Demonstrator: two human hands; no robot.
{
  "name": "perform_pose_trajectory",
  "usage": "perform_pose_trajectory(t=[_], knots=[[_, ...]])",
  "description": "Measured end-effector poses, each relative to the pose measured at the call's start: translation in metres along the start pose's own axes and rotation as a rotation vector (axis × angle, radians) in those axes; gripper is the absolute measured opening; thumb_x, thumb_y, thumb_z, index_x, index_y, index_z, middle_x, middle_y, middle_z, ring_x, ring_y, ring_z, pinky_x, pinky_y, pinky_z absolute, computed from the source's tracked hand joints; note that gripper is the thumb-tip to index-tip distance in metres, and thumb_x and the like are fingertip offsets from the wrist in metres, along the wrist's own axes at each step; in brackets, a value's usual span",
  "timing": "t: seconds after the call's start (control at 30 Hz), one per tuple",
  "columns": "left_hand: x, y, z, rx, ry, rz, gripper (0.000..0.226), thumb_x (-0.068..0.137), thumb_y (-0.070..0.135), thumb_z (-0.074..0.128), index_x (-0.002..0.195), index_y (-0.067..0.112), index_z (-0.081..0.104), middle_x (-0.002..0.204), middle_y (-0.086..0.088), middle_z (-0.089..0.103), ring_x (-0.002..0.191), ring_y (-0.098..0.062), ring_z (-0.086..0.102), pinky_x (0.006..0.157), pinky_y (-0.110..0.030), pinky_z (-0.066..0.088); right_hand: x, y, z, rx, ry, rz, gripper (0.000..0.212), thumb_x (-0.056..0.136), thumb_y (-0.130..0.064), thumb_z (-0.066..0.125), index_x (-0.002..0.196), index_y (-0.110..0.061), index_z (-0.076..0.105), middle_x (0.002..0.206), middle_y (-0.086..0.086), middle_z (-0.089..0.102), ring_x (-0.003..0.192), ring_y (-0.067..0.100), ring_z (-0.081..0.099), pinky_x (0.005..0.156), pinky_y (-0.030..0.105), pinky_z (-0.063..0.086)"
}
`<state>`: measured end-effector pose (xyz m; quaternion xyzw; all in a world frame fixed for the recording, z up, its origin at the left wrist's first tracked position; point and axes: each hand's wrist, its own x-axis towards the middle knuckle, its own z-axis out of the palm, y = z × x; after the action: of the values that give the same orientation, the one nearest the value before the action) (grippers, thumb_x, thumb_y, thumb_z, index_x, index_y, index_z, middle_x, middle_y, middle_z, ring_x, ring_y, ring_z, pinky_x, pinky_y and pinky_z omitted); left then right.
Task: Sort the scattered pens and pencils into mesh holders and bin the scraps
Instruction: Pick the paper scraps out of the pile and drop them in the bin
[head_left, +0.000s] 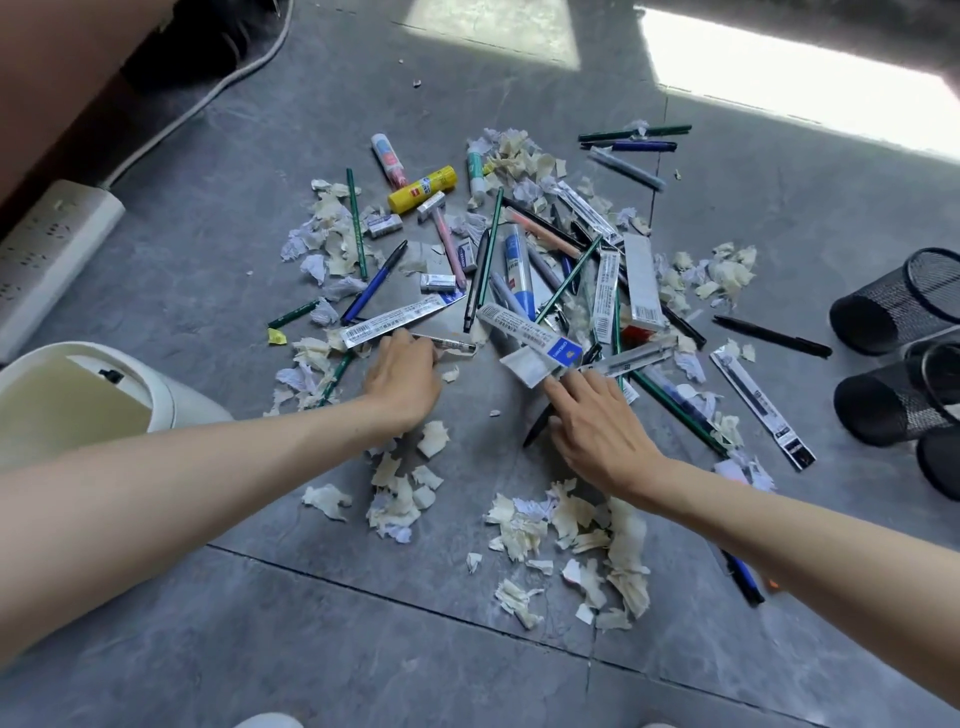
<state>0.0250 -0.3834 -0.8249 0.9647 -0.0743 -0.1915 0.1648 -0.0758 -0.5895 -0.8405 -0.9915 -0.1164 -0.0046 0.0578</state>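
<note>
While both hands work at the near edge of the pile on the floor (260, 613), the left hand (402, 376) has its fingers curled round one end of a thin clear pen (454, 344). That pen's long axis runs crosswise, sticking out to the right of the knuckles towards the middle of the heap. The right hand (597, 421) is flat, its fingers (582, 382) straight and spread, holding nothing. A fingertip touches a clear packet (535, 358) with a blue card, and a black pen (535, 431) lies slantwise, partly under the palm.

The mesh holders (893, 304) lie tipped on their sides at the right edge of the floor, far nearer the right hand than the left. The bin (197, 405) stands by the left forearm, so paper scraps (623, 545) would probably suit the left hand best. Getting the clear pen to a holder likely means a long cross-reach or a handover.

Barcodes show on several packets. The white lettering on the blue card and the label on the yellow glue stick (422, 189) are too small to read.
</note>
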Motion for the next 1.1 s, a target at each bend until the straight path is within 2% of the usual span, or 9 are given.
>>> perform_pose_trajectory(t=[0.17,0.23,0.3,0.43,0.5,0.57,0.7,0.9,1.1], knots=[[0.001,0.003,0.016,-0.028,-0.025,0.158,0.034,0.091,0.003,0.043,0.122,0.016,0.048,0.133,-0.005,0.039,0.119,-0.024,0.035,0.094,-0.037,0.037,0.011,-0.002,-0.005,0.068,-0.003,0.078,0.033,0.078,-0.008,0.054,0.105,-0.013,0.035,0.094,0.012,0.052,0.079,0.026,0.041,0.070,0.034,0.031],[-0.007,0.002,0.023,0.017,-0.120,0.263,0.050,0.095,0.011,0.043,0.143,0.016,0.032,0.154,-0.002,0.020,0.141,-0.023,0.019,0.114,-0.039,0.020,0.012,-0.002,-0.005,0.070,-0.011,0.083,0.028,0.078,-0.007,0.053,0.104,-0.010,0.041,0.094,0.012,0.052,0.079,0.025,0.040,0.070,0.034,0.029],[-0.022,-0.002,0.029,0.074,-0.223,0.376,0.058,0.099,0.020,0.040,0.151,0.017,0.014,0.159,0.002,0.002,0.146,-0.017,0.000,0.117,-0.039,0.000,0.011,-0.001,-0.005,0.067,-0.027,0.079,0.023,0.079,-0.007,0.052,0.102,-0.008,0.046,0.094,0.012,0.052,0.079,0.024,0.039,0.070,0.033,0.028],[-0.045,-0.016,0.033,0.075,-0.268,0.658,0.052,0.099,0.022,0.041,0.148,0.016,0.025,0.159,0.002,0.008,0.146,-0.012,0.005,0.120,-0.039,0.006,0.011,-0.001,-0.008,0.085,-0.047,0.082,0.023,0.081,-0.005,0.049,0.104,-0.006,0.048,0.096,0.012,0.051,0.081,0.023,0.038,0.074,0.034,0.031],[-0.046,-0.019,0.030,0.030,-0.082,0.579,0.051,0.098,0.022,0.042,0.147,0.016,0.027,0.159,0.000,0.007,0.146,-0.015,0.004,0.120,-0.039,0.002,0.011,0.000,-0.009,0.082,-0.052,0.075,0.025,0.082,-0.005,0.048,0.108,-0.006,0.047,0.098,0.012,0.051,0.081,0.021,0.035,0.073,0.031,0.028],[-0.042,-0.018,0.026,0.039,0.055,0.298,0.055,0.099,0.026,0.038,0.149,0.017,0.016,0.158,-0.002,-0.003,0.146,-0.019,-0.006,0.118,-0.039,-0.008,0.011,-0.001,-0.010,0.086,-0.055,0.069,0.029,0.081,-0.004,0.048,0.110,-0.007,0.046,0.099,0.013,0.052,0.081,0.021,0.036,0.072,0.031,0.028],[-0.036,-0.023,0.022,0.048,-0.087,-0.054,0.066,0.100,0.042,0.028,0.151,0.016,-0.006,0.155,-0.010,-0.023,0.142,-0.025,-0.024,0.116,-0.044,-0.011,0.012,-0.003,-0.012,0.094,-0.058,0.054,0.038,0.077,-0.002,0.051,0.114,-0.007,0.043,0.106,0.016,0.056,0.086,0.028,0.046,0.072,0.036,0.039],[-0.074,-0.031,0.033,0.025,-0.395,0.510,0.071,0.094,0.054,0.020,0.147,0.023,-0.015,0.154,0.006,-0.026,0.140,-0.006,-0.024,0.118,-0.030,-0.009,0.016,-0.007,-0.015,0.121,-0.119,0.055,0.052,0.084,-0.006,0.044,0.136,-0.006,0.037,0.139,0.017,0.043,0.113,0.032,0.042,0.094,0.041,0.039],[-0.053,-0.028,0.031,0.037,-0.295,0.380,0.068,0.099,0.046,0.026,0.149,0.021,-0.012,0.155,0.007,-0.023,0.140,-0.005,-0.023,0.117,-0.033,-0.010,0.021,-0.013,-0.016,0.114,-0.201,0.040,0.050,0.087,-0.011,0.045,0.136,-0.010,0.037,0.134,0.011,0.049,0.109,0.029,0.045,0.089,0.037,0.039]])
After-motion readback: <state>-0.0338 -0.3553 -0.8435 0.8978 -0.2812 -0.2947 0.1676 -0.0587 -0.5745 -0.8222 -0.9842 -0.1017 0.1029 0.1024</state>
